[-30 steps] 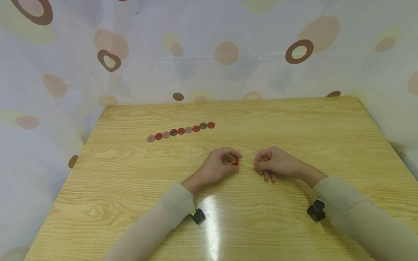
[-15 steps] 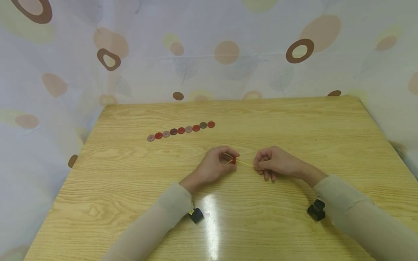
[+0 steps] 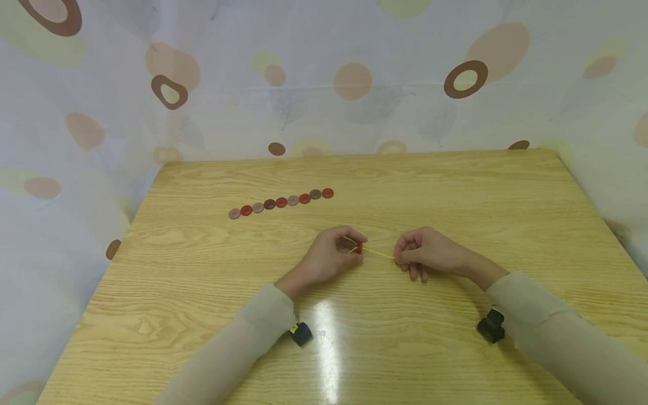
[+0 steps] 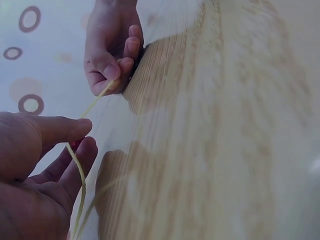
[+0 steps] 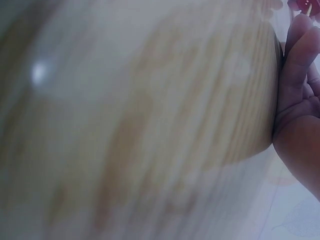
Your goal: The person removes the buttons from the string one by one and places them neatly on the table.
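Between its thumb and fingertips my left hand [image 3: 331, 253] pinches a red button [image 3: 359, 247], held on edge above the table. A thin yellow string [image 3: 378, 253] passes through the button and stretches to my right hand [image 3: 427, 250], which pinches it between thumb and forefinger. More string trails down from the button past the left palm, as the left wrist view shows. In the right wrist view the red button [image 5: 306, 6] shows its holes, with the string coming out of it.
A slanting row of several buttons [image 3: 281, 202], red, pinkish, dark and grey-green, lies on the wooden table [image 3: 455, 191] behind the left hand. A patterned curtain [image 3: 324, 73] hangs along the table's back and sides.
My left hand has slid slightly left along the string with the red button, so the stretch between the two hands is longer. The right hand stays in place.
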Available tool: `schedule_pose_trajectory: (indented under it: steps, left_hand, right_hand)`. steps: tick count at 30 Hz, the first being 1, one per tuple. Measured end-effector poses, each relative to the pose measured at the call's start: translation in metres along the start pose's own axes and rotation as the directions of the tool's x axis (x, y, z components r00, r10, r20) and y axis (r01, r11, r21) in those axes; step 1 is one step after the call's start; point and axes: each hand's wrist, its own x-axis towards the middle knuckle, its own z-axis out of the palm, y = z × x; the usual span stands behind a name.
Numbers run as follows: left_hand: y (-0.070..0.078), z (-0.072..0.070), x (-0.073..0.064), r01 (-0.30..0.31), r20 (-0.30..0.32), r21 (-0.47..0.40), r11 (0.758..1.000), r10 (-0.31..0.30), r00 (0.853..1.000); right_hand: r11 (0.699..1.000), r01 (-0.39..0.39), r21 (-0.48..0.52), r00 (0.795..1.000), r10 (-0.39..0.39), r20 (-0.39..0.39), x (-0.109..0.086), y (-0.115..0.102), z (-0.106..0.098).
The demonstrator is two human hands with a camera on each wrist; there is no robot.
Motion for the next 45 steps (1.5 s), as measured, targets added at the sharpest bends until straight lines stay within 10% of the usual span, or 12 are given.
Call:
schedule_pose_trajectory:
  steps: [45]
  left_hand:
    - [-0.007,-0.017,-0.011,0.008,-0.075,-0.014,1.0,-0.009,0.997]
  right_hand:
    - [0.999,0.013,0.032,1.0,-0.014,0.023,-0.001,0.001,-0.001]
